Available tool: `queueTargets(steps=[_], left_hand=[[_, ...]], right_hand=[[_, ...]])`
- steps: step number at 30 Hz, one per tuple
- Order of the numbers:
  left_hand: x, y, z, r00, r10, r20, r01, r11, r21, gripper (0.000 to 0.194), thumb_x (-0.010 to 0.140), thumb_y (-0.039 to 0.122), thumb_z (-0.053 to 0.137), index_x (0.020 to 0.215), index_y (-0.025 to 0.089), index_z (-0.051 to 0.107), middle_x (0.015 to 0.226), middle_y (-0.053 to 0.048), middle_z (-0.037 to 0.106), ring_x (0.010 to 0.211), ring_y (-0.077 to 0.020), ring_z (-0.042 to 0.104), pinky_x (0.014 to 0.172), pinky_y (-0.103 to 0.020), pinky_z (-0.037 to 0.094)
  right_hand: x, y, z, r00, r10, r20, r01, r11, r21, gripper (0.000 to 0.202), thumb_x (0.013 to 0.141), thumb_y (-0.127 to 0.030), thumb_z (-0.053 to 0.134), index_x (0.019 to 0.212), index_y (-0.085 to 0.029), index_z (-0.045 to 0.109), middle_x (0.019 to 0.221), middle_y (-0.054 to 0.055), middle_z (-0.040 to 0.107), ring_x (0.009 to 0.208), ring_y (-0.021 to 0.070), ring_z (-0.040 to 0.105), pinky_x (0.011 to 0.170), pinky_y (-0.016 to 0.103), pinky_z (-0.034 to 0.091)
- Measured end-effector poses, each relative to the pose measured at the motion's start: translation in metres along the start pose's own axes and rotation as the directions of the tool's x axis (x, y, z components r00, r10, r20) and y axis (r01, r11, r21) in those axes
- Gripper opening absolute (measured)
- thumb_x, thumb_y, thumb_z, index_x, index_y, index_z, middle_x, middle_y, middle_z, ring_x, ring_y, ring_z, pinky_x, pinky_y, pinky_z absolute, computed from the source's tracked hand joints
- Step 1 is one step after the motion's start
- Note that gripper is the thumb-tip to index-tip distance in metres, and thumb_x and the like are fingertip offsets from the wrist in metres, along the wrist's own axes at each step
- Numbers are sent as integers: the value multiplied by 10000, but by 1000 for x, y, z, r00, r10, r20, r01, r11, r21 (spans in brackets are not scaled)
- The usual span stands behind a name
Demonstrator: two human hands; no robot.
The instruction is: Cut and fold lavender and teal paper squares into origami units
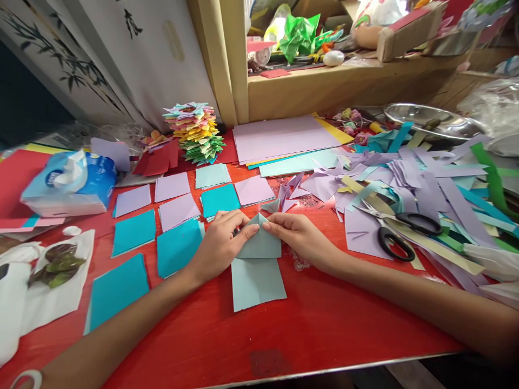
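Both of my hands hold one pale blue-green sheet of paper (261, 283) above the red table (227, 346). Its upper part is folded to a point, and a crease crosses its middle. My left hand (225, 240) pinches the left side of the folded tip between thumb and fingers. On the other side, my right hand (295, 232) pinches the right edge close to the tip. The sheet's lower half hangs toward me below the crease. Just beyond the fingertips lie folded purple paper pieces (287, 195). Stacks of teal paper squares (176, 248) are left of my left hand.
Black-handled scissors (395, 232) lie on a heap of paper strips (430, 189) at the right. Large purple sheets (284, 138) and a tower of folded paper (197, 132) stand at the back. A tissue pack (71, 183) and leaves on a napkin (83, 281) are left.
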State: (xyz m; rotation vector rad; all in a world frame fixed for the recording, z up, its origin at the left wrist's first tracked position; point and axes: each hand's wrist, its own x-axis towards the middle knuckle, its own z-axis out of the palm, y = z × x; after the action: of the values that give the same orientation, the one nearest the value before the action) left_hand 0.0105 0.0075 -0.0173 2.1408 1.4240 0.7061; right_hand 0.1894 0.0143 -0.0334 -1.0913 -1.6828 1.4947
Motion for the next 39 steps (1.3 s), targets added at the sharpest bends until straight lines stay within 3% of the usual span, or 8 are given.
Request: queueTargets(steps=[5, 11, 14, 31, 39], left_hand=[[-1, 1, -1, 999, -25, -24, 24, 999, -25, 324, 885, 390, 400, 637, 191, 460, 648, 14, 493, 702, -139, 433, 658, -256, 322], [1, 2, -3, 999, -29, -42, 25, 994, -109, 296, 888, 392, 390, 716, 205, 542, 751, 24, 569, 755, -133, 475, 719, -262, 334], [0, 1, -3, 997, -30, -71, 22, 993, -117, 289, 871, 400, 421, 713, 208, 568, 745, 27, 588, 751, -137, 489, 722, -267, 341], [2, -3, -1, 993, -82, -88, 70, 989, -129, 289, 833, 393, 498, 632, 197, 567, 642, 25, 542, 684, -127, 453, 648, -250, 343], [1, -1, 0, 994, -19, -105, 13, 999, -53, 278, 853, 363, 472, 643, 199, 551, 670, 32, 571, 694, -130, 472, 780, -291, 335]], right_hand=[[2, 1, 2, 1000, -24, 10, 24, 999, -38, 373, 832, -483, 462, 633, -177, 388, 593, -48, 264, 507, 72, 266, 460, 225, 211], [4, 0, 2, 999, -52, 10, 52, 999, -16, 369, 830, -486, 455, 652, -164, 430, 622, -30, 335, 551, 79, 289, 491, 233, 227], [4, -2, 1, 999, -32, 12, 33, 999, -30, 379, 822, -486, 472, 629, -164, 417, 597, -37, 300, 530, 74, 258, 474, 234, 200], [2, -2, 2, 999, -33, 14, 34, 996, -80, 379, 818, -469, 490, 606, -170, 394, 589, -44, 261, 515, 72, 226, 463, 239, 172], [3, -5, 1, 1000, -19, 13, 19, 998, -64, 408, 805, -468, 514, 582, -171, 343, 585, -48, 250, 519, 66, 229, 463, 234, 176]])
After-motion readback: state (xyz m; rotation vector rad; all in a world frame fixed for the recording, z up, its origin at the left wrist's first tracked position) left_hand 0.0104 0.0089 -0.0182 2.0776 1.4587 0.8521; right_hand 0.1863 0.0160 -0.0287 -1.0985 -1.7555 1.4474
